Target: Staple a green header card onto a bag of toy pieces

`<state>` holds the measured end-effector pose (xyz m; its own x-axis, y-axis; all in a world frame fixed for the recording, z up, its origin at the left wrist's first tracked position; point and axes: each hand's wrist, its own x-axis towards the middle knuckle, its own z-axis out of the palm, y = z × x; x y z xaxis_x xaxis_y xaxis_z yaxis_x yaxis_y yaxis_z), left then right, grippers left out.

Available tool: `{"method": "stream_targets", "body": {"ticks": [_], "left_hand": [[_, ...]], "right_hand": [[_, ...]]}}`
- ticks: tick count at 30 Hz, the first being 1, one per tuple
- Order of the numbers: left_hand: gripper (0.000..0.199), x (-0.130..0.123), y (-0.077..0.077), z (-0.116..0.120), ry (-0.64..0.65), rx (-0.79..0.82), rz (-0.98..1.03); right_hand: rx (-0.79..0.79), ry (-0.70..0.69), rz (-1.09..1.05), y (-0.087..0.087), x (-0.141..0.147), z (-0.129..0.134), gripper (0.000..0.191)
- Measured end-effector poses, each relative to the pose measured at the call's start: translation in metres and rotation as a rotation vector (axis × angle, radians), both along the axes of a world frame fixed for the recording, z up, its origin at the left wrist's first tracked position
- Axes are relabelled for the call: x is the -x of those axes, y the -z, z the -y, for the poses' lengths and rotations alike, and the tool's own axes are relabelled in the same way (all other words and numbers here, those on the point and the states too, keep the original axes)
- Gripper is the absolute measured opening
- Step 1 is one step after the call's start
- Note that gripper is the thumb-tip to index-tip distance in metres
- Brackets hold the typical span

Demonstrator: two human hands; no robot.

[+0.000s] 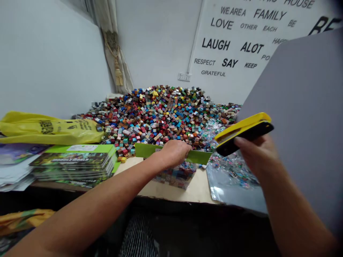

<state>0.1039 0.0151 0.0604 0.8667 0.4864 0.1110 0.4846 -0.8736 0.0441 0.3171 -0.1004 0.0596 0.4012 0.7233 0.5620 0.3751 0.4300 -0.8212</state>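
Note:
My left hand (175, 153) is closed on the top edge of a green card (202, 157), near its middle. Below the card hangs a clear bag (178, 176) of small colourful blocks, close to the table's front edge. My right hand (255, 151) grips a yellow and black stapler (242, 132), whose front end is just beyond the card's right end. A large heap of small printed blocks (160, 114) lies behind the card.
Stacked printed green cards (75, 162) lie at the left, with a yellow bag (53, 128) behind them. At the right, clear packets (233, 167) rest on plastic sheets (235, 192) beside a tall grey panel (300, 100). The wooden table edge (193, 189) runs in front.

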Motion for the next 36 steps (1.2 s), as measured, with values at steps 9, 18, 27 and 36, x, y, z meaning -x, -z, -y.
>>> {"method": "stream_targets", "body": {"ticks": [9, 18, 27, 36], "left_hand": [[0.027, -0.002, 0.004, -0.002, -0.008, 0.034, 0.012], [0.021, -0.001, 0.001, 0.000, 0.030, 0.039, 0.025], [0.020, -0.003, 0.004, 0.000, 0.019, 0.078, 0.014], [0.079, 0.005, -0.013, 0.002, -0.034, 0.285, 0.116]], "right_hand": [[0.165, -0.162, -0.010, 0.005, 0.051, -0.018, 0.073], [0.314, -0.241, 0.162, 0.004, 0.044, -0.023, 0.052], [0.460, -0.238, 0.299, 0.010, 0.041, -0.032, 0.060], [0.347, -0.197, 0.241, 0.024, 0.043, -0.039, 0.060]]}}
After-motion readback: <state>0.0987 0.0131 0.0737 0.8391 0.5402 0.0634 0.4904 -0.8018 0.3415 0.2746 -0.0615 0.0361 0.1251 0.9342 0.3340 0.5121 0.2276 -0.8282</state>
